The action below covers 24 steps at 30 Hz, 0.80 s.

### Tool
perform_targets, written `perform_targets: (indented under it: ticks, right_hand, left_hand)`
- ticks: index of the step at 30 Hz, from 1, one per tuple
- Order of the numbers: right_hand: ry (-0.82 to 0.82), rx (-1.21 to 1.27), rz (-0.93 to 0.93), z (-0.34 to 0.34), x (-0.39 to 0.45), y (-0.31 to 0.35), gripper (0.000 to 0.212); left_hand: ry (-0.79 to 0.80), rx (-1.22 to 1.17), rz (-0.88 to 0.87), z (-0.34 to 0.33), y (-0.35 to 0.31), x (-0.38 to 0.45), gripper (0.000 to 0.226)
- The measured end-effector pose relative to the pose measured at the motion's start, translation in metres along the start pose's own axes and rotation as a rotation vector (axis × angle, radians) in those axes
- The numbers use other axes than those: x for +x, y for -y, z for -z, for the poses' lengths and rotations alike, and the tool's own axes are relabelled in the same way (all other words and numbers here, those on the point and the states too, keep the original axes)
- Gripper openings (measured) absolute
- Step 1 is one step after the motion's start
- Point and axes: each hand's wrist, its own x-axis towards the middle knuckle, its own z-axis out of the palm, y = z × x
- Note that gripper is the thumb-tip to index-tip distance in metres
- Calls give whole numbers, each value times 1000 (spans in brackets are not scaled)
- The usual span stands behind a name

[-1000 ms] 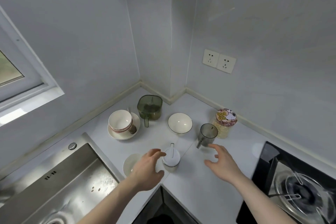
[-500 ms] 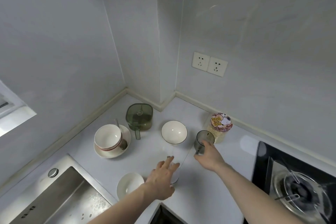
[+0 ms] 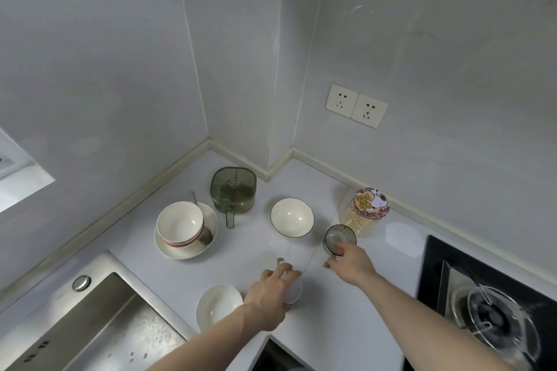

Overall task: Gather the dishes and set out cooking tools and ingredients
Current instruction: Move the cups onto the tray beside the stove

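At lower centre, the left hand (image 3: 272,295) curls over a small white lidded jar (image 3: 294,289) on the countertop (image 3: 346,325). Just right, the right hand (image 3: 351,263) grips the smoky glass cup (image 3: 340,239), beside the cartoon-lidded jar (image 3: 366,211).

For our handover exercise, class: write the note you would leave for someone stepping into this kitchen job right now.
Left hand: curled over the small white lidded jar on the counter.
Right hand: gripping the grey cup beside the cartoon-lid jar.
On the counter: stacked bowls with a spoon on a plate, green lidded container, white bowl, small white dish.
Done: nothing gathered yet, judging by the spread.
Left: collect the dishes, set out tools and ingredients.
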Motion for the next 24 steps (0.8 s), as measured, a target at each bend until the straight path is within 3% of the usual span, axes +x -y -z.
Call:
perform_targets:
  ticks: [7, 11, 16, 24]
  right_hand:
    - [-65, -49, -1, -11, -6, -2, 51]
    - [-111, -37, -6, -21, -7, -3, 18]
    - [-147, -126, 58, -21, -24, -6, 29]
    - [-99, -109, 98, -29, -48, -37, 11]
  left_hand:
    - [12, 26, 9, 1, -1, 2, 74]
    - [36, 40, 17, 3, -1, 5, 76]
    - [38, 50, 27, 3, 1, 9, 75]
    - [23, 49, -26, -4, 4, 16, 73]
